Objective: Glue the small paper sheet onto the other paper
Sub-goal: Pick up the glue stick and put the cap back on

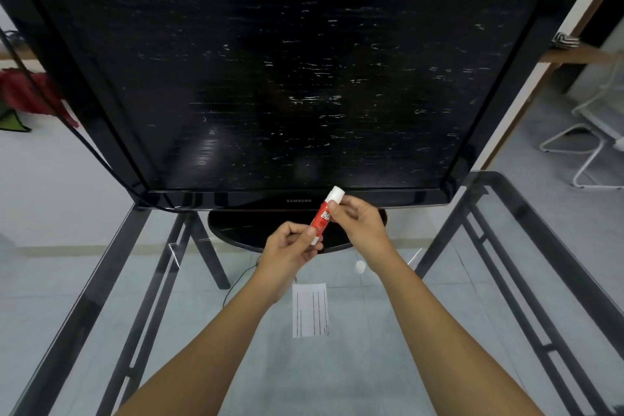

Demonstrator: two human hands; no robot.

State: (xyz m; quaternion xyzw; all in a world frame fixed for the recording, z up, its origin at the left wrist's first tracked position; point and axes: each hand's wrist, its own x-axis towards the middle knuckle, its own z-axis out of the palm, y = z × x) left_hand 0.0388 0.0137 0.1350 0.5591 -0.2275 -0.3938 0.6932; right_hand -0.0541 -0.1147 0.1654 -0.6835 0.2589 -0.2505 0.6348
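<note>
Both my hands hold a red glue stick (pixel 323 215) above the glass table, in front of the screen's base. Its white end points up and away. My left hand (pixel 290 246) pinches the lower end of the stick. My right hand (pixel 358 216) grips its upper part just under the white tip. A small white paper sheet (pixel 310 310) with dark vertical lines lies flat on the glass below my hands. A small white cap (pixel 360 267) sits on the glass to the right of it. I see no second paper.
A large black Samsung screen (pixel 270 78) stands on an oval base (pixel 243 230) at the far side of the glass table (pixel 439 331). The table's dark metal frame shows through the glass. A white chair (pixel 594 142) stands on the floor at the right.
</note>
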